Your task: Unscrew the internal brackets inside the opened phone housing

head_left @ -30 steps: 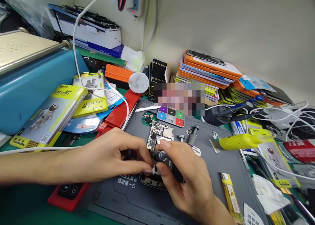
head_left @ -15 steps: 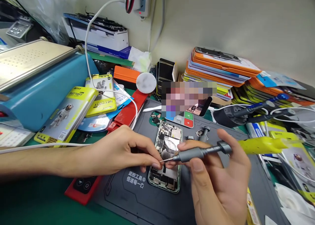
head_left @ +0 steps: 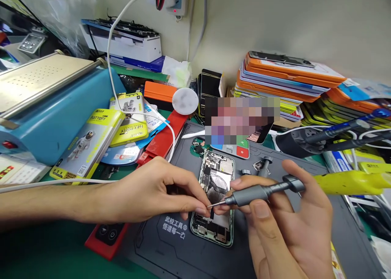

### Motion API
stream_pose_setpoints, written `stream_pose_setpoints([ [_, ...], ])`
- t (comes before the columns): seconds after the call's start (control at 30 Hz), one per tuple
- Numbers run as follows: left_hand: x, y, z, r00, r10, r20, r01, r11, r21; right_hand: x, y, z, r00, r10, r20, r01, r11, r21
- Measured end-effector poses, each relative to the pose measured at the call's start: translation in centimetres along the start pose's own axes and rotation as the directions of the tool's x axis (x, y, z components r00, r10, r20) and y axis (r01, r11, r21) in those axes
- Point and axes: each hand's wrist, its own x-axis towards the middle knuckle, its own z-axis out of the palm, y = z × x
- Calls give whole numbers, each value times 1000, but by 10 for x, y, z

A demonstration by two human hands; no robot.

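Note:
An opened phone point(head_left: 217, 181) lies on the dark grey work mat point(head_left: 159, 246), its inner boards and metal parts exposed. My right hand point(head_left: 284, 226) holds a grey precision screwdriver point(head_left: 253, 195) almost level above the phone, its thin tip pointing left. Thumb and fingers wrap the shaft, and the raised index finger is near the cap end. My left hand point(head_left: 165, 191) comes in from the left with thumb and index finger pinched together right at the screwdriver tip. Whatever sits between those fingertips is too small to make out.
Battery boxes point(head_left: 88, 144) and a blue machine point(head_left: 61, 116) stand at the left. Orange boxes point(head_left: 293, 71) are stacked at the back right beside a black tool holder point(head_left: 296, 142). A yellow bottle point(head_left: 351, 182) is right of my hand. A white cable point(head_left: 58, 182) crosses behind my left forearm.
The whole view has shifted, so the bench appears further right. Both hands keep their hold, with the screwdriver tip still at my left fingertips above the phone.

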Motion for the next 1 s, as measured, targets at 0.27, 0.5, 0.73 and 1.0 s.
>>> stream_pose_setpoints([
  [0.27,-1,6,2,999,-1,-47,8,989,148,-1,-1,3,999,-42,-31,43,999,15],
  [0.5,2,5,0,999,34,-34,-29,991,131,2,-3,0,999,-33,-9,33,999,11],
  [0.73,1,3,0,993,116,-15,-112,983,144,0,-5,0,1000,18,-21,-17,999,27],
  [1.0,2,3,-1,989,144,24,-146,986,77,7,-3,-1,992,128,15,-129,988,85],
])
